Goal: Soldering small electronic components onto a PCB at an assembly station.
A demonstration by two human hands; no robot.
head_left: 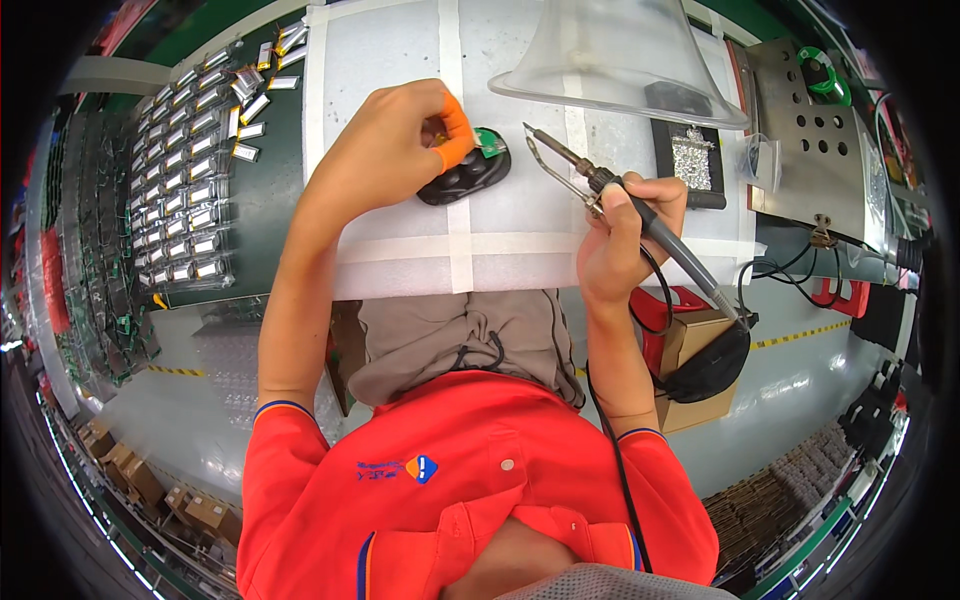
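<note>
In my right hand (628,222) is a soldering iron (575,158) with a curved metal feed tube beside its shaft, the tip aimed up and left. The tip stays apart from the small green circuit board (489,142). Orange finger cots cover two fingers of my left hand (400,140), which are pinched at the board's left edge. Below the board sits a black rounded holder (470,182) on the white padded work surface (390,262). Whatever else lies between my left fingers is hidden by them.
A clear plastic hood (620,60) hangs over the far side. Right of it stand a black tray (692,165) of small metal parts and a perforated metal box (810,150) with a green solder spool (824,76). Rows of small battery cells (190,170) fill the left.
</note>
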